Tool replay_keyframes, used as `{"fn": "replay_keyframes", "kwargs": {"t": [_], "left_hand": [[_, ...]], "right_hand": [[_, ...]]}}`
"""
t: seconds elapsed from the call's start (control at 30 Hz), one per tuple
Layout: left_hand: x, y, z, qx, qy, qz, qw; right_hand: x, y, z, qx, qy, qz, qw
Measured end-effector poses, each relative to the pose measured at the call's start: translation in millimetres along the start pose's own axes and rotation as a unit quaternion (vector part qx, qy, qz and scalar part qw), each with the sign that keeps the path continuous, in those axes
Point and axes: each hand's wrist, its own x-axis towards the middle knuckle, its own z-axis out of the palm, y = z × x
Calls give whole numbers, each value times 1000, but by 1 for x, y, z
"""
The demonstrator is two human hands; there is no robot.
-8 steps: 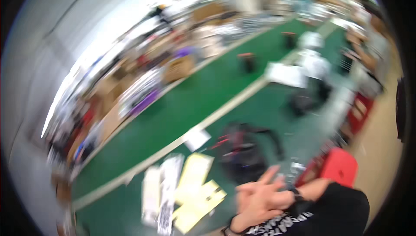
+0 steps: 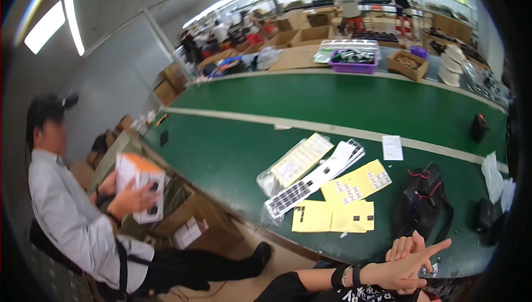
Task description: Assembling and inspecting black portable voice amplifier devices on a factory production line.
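Note:
My left hand (image 2: 396, 274), with dark bands at its wrist, is near the table's front edge at the lower right. Its index finger points out to the right and it holds nothing. Partly hidden behind it, my right hand (image 2: 403, 245) touches it, with a few fingers showing apart and no object between them. Just beyond both lies a black bag (image 2: 424, 199) with red cords and a strap. To the left are yellow sheets (image 2: 350, 191) with small labels, a white strip sheet with dark squares (image 2: 316, 180), and a plastic-wrapped yellow sheet (image 2: 302, 160).
At the left a seated person (image 2: 77, 208) holds a white and orange box (image 2: 141, 185) above an open carton (image 2: 213, 221). Across the green table (image 2: 233, 136) stand a purple bin (image 2: 354, 65) and cartons. A white paper (image 2: 392, 148) and plastic bags (image 2: 492, 177) lie rightward.
The view has swung to the left, bringing the seated person with the box into sight. My hands remain together, now with the left index finger stretched to the right.

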Motion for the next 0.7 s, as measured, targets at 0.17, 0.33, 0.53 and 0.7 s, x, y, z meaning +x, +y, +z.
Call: {"fn": "replay_keyframes", "kwargs": {"t": [0.17, 0.33, 0.53, 0.7], "left_hand": [[-10, -33, -26, -320, 145, 557, 752], [22, -56, -23, -552, -72, 349, 754], [37, -55, 14, -443, -152, 471, 748], [52, -97, 61, -517, -105, 495, 691]], "right_hand": [[42, -18, -45, -280, -89, -35, 955], [57, -53, -4, -469, 72, -244, 846], [46, -40, 35, -566, -300, -93, 763], [37, -20, 28, -515, -335, -159, 773]]}}
